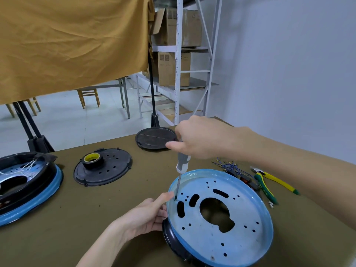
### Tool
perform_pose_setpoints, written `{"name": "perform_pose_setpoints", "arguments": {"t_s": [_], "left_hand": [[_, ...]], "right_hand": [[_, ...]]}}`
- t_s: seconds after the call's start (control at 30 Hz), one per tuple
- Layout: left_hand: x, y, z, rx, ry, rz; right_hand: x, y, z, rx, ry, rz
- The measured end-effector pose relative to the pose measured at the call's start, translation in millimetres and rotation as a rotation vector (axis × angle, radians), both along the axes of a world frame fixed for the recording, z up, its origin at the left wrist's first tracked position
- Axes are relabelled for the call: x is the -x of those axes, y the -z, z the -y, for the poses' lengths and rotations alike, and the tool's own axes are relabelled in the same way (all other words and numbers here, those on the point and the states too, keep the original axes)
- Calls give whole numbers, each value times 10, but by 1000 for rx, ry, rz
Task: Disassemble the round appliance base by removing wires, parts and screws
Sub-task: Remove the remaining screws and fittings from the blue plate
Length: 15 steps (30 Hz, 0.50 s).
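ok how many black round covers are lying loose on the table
2. One black cover sits left of centre with a roll of tape on it; the other lies at the far edge, partly behind the right hand. More could be out of frame.

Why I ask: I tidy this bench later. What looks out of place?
A roll of tape sits on a black cover plate, and loose wires lie heaped beside the pliers. Nothing looks damaged.

The right hand [194, 137] hides the top of the screwdriver [182, 168] handle. The second base [25, 182] runs off the left edge, and the round base [221, 216] is clipped at the bottom. Whether a screw sits under the tip can't be made out.
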State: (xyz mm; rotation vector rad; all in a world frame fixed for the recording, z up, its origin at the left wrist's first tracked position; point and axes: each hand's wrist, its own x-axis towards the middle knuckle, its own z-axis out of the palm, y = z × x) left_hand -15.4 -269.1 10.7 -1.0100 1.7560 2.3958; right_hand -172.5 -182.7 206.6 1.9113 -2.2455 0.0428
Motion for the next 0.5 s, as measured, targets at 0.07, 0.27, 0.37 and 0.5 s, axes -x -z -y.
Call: {"name": "perform_pose_setpoints", "arguments": {"t_s": [0.07,0.27,0.37,0.5], "left_hand": [[2,7,6,-2,11,-1],[0,21,10,-16,-4,-7],[-3,17,11,-12,-7,-5],[5,21,5,-7,-14,-13]], "right_hand": [[35,-64,4,-112,-86,198],[2,-44,-58,-92,-36,164],[9,60,-61,25,23,-156],[57,-93,-79,-133,-142,261]]}}
